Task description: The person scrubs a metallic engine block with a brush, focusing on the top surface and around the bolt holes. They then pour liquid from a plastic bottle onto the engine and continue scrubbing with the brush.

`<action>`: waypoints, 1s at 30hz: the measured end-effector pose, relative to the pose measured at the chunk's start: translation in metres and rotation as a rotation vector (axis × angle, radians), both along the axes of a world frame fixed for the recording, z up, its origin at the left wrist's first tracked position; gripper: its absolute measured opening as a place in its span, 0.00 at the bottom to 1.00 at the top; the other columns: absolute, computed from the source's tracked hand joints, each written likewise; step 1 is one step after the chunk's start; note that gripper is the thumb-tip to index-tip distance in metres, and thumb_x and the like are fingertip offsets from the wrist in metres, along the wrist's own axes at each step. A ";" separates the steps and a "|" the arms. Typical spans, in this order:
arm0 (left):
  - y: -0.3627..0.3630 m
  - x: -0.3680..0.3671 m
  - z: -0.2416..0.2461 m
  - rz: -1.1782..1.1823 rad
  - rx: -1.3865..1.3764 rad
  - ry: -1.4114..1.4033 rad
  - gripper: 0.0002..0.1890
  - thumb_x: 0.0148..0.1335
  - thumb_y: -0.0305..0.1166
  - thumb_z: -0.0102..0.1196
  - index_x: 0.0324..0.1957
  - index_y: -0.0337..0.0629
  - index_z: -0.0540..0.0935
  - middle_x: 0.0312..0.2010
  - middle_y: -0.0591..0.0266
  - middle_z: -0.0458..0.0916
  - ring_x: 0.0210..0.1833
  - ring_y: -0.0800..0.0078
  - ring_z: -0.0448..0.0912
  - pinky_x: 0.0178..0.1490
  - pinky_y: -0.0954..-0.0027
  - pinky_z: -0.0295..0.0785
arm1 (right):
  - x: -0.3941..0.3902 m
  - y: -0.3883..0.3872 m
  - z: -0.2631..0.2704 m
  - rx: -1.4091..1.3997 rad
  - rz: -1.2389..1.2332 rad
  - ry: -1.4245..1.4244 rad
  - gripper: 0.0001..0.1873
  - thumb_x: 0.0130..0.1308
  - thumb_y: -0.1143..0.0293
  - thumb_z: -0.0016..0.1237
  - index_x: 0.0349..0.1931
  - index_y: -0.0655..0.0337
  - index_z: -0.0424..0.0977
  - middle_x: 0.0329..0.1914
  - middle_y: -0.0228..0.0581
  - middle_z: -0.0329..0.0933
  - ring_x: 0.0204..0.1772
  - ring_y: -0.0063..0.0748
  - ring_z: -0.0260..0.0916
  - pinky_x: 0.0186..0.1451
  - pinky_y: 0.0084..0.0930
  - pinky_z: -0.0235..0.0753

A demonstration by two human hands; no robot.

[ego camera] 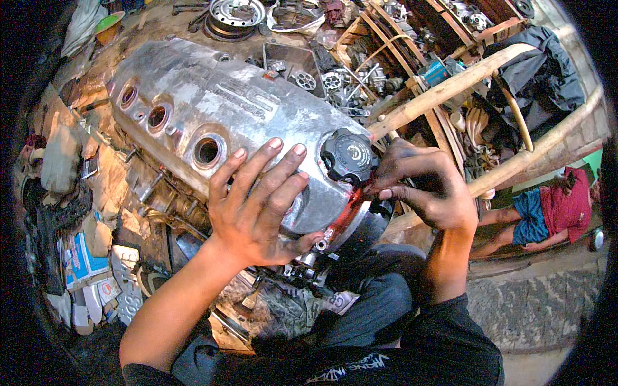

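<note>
A worn metal engine valve cover (299,120) with raised lettering lies before me on the engine. Round openings (208,151) line its left side, and a black oil filler cap (351,153) sits near its right end. My left hand (258,212) rests on the cover with its fingers spread, holding nothing. Red sealant (346,214) shows along the cover's lower right edge. At that edge, beside the cap, my right hand (429,186) has thumb and fingers pinched together. The fingertips are dark and partly hidden, so whether they hold something small cannot be seen.
Wooden poles joined by rungs (454,89) slant across the right. At the back are a steel wheel rim (236,17) and a tray (285,53) with metal parts. Cardboard pieces (87,260) lie at left. A person in a red shirt (565,205) stands at far right.
</note>
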State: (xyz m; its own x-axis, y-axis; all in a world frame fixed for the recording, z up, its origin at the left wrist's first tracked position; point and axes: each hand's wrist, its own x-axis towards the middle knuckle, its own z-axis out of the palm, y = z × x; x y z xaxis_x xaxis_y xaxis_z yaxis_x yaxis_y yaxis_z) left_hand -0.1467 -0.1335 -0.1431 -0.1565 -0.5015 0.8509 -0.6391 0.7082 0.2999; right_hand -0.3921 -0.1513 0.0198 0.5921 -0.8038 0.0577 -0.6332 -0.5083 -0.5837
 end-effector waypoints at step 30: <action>0.000 0.001 -0.002 -0.016 0.007 0.003 0.32 0.67 0.64 0.51 0.59 0.50 0.76 0.65 0.59 0.80 0.70 0.57 0.74 0.75 0.49 0.55 | -0.001 0.008 0.005 -0.036 -0.057 0.075 0.10 0.60 0.79 0.62 0.42 0.65 0.82 0.40 0.44 0.81 0.46 0.44 0.79 0.51 0.38 0.75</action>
